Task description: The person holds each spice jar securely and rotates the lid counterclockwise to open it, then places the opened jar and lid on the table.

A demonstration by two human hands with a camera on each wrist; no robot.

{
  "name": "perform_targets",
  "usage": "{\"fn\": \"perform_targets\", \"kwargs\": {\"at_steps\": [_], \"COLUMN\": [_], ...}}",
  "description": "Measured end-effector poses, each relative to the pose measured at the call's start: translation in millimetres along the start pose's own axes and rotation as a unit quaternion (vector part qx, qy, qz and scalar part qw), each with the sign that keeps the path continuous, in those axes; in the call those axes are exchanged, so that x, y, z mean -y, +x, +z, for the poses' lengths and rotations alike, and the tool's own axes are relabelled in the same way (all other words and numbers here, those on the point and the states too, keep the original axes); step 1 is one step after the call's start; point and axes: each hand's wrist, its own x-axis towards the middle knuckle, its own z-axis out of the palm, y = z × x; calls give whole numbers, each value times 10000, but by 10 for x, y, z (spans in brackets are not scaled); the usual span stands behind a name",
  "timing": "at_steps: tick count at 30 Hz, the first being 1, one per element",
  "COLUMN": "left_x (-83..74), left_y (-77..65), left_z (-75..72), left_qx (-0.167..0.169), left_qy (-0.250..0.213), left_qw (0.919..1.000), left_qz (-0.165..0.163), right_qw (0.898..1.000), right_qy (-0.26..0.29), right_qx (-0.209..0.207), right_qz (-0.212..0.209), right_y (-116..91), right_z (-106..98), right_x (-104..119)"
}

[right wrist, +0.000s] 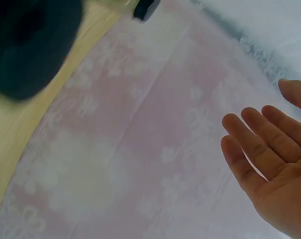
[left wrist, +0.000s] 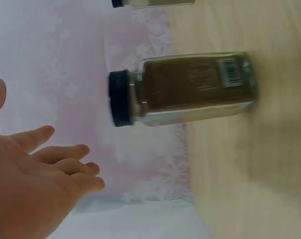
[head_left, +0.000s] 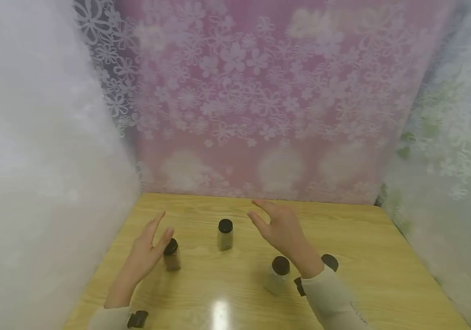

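Observation:
My left hand [head_left: 139,256] hovers over the left part of the table with fingers extended and thumb apart. Just beside it stands a spice jar of brown powder [left wrist: 190,84], black-capped and with a barcode label; the thumb overlaps its cap in the head view. My right hand [head_left: 282,229] is raised over the right half, palm empty, fingers loosely extended. Below its wrist stands a clear black-lidded jar [head_left: 277,280]. Between the hands, farther back, is another black-capped spice jar [head_left: 225,239] with pale contents.
A black round lid [head_left: 329,262] shows beyond the right wrist, the rest hidden by the forearm. The wooden table [head_left: 219,284] meets a pink flowered curtain [head_left: 256,114] at its back edge. Pale curtains [head_left: 54,137] hang at both sides.

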Motion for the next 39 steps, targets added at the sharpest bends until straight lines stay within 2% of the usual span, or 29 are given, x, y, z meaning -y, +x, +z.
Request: {"fn": "perform_targets", "kwargs": {"at_steps": [4,8,12,18,21,25,30,39], "left_x": [156,278,359,430,459,497,543,655], "left_y": [-65,-109,-162,-253,-294,-315,-330,-392], "left_z": [72,150,224,352,392,430,471,510], "left_qx": [-68,-32,-57,100,88,-45,-124,-157], "left_qy": [-543,-1124,-1435,-1671,-1811,-2081,-2407,-2462], "left_qw": [9985,9931,9882,9848,9826,9774,9700,9686], "left_qz": [-23,-338,-529,-460,-398,-381,-317,-321], "right_qw": [9997,9985,9948,9867,9831,9797,9756,9758], "right_qy": [213,443,804,1006,1108,1402,1676,1784], "right_qx": [128,309,615,1280,1454,1435,1416,1259], "right_qz": [-39,-75,-136,-24,-4,-51,-84,-72], "right_y": [171,329,437,423,388,361,323,207], "right_z": [176,367,640,1071,1284,1535,1736,1947], "right_x": [234,433,604,818,884,906,921,980]}}
